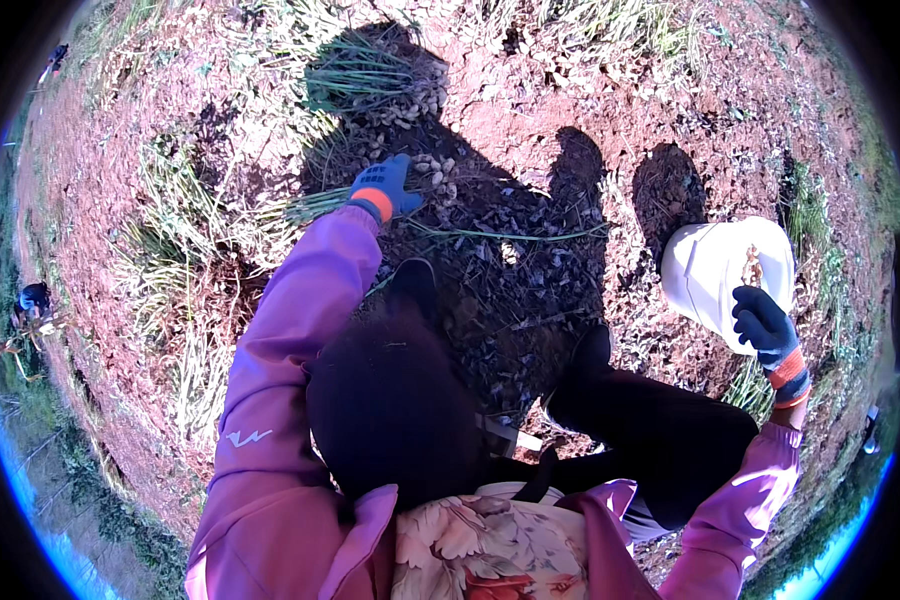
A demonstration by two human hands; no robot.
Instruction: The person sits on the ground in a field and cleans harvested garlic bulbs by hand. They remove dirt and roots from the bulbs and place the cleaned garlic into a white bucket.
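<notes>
My left hand (382, 186), in a blue work glove with an orange cuff, is closed around the stems of a bunch of peanut plants (319, 204). A cluster of peanut pods (436, 178) shows just beyond its fingers. Out to the right, my right hand (763, 322), in a dark glove with an orange band, is over the near rim of a white bucket (701, 274). Its fingers are curled, and whether anything is inside them is hidden. A few peanuts (752, 264) appear at the bucket, close to those fingertips.
Pulled peanut plants (360, 75) with pods lie ahead, and more dry plants (176, 217) are heaped at left. Another row (607, 30) lies at the top. Dry leaf litter (510, 270) covers soil between my shoes. A person (34, 298) is far off at left.
</notes>
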